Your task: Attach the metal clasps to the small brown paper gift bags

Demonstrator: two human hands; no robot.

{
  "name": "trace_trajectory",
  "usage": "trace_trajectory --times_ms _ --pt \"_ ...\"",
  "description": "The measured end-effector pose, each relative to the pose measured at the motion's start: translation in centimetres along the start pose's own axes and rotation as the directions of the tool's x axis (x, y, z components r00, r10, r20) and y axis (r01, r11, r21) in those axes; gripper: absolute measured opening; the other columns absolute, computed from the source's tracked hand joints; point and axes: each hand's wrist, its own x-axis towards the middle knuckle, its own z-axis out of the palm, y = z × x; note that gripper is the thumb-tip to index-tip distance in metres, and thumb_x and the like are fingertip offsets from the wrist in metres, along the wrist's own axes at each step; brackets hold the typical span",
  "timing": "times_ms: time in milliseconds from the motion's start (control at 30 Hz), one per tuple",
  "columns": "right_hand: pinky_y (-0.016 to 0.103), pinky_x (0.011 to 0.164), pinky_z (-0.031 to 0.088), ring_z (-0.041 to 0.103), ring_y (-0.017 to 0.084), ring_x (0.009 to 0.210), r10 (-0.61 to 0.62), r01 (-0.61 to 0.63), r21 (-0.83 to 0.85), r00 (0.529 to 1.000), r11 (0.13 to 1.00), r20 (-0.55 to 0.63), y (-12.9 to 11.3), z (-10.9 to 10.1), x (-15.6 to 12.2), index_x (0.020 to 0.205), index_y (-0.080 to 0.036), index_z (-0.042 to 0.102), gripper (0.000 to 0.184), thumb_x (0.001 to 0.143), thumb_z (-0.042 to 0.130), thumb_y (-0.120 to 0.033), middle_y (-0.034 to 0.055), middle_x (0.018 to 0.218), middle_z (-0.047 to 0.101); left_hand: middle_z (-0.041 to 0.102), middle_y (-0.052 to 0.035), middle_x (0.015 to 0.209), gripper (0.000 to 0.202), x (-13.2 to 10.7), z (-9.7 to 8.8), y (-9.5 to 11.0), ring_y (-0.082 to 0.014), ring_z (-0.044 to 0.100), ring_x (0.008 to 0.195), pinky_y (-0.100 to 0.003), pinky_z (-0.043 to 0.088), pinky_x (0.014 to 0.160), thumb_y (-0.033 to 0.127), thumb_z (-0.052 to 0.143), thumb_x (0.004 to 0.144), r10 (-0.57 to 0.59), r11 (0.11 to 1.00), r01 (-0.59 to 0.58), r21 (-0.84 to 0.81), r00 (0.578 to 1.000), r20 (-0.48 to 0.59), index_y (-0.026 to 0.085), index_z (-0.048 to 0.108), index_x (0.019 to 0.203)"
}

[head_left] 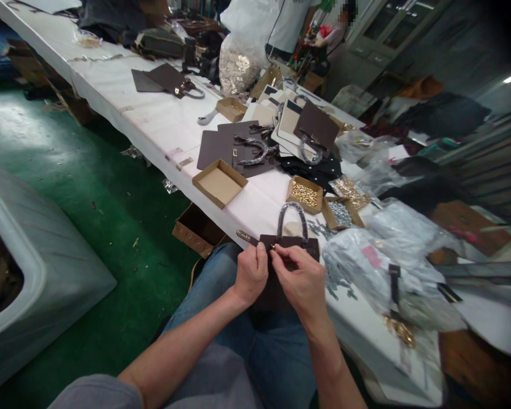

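Observation:
A dark brown leather bag panel (290,243) with a wrapped handle (292,215) lies over my lap at the table's near edge. My left hand (250,272) is closed on its left upper edge. My right hand (303,279) pinches a small gold metal fitting (273,247) against the panel's top, fingertips meeting those of the left hand. A strap end with a gold tip (243,235) sticks out to the left of the panel.
A long white table (153,122) runs away to the upper left. On it are an open cardboard box (219,182), small boxes of gold and silver hardware (305,194), stacks of brown panels with handles (242,149), and plastic bags (394,250). Another person stands at the far end (290,25). Green floor lies to the left.

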Motion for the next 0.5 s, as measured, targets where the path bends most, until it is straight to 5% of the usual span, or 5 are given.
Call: trace_trajectory --times_ms 500 --pt "0.038 0.083 0.061 0.080 0.025 0.086 0.103 -0.102 -0.018 0.990 0.995 0.095 0.8 -0.4 0.5 0.100 -0.025 0.087 0.016 0.102 0.073 -0.032 0.0065 0.099 0.087 0.070 -0.0084 0.078 0.038 -0.7 0.5 -1.1 -0.0231 0.067 0.068 -0.034 0.040 0.067 0.039 0.044 0.120 0.021 0.997 -0.021 0.071 1.000 -0.012 0.025 0.062 0.090"
